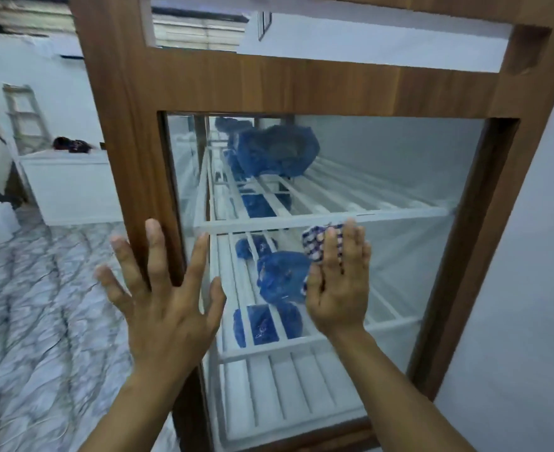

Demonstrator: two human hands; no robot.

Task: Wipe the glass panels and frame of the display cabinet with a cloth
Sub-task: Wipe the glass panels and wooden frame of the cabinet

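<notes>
Right hand (337,288) flat on blue-white cloth (314,243)

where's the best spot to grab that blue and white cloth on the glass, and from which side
Probably the bunched corner of the cloth that sticks out up and left past the fingertips of the right hand. The rest lies flat between the palm and the glass panel, so only that corner offers something to pinch. Come at it from the upper left.
</notes>
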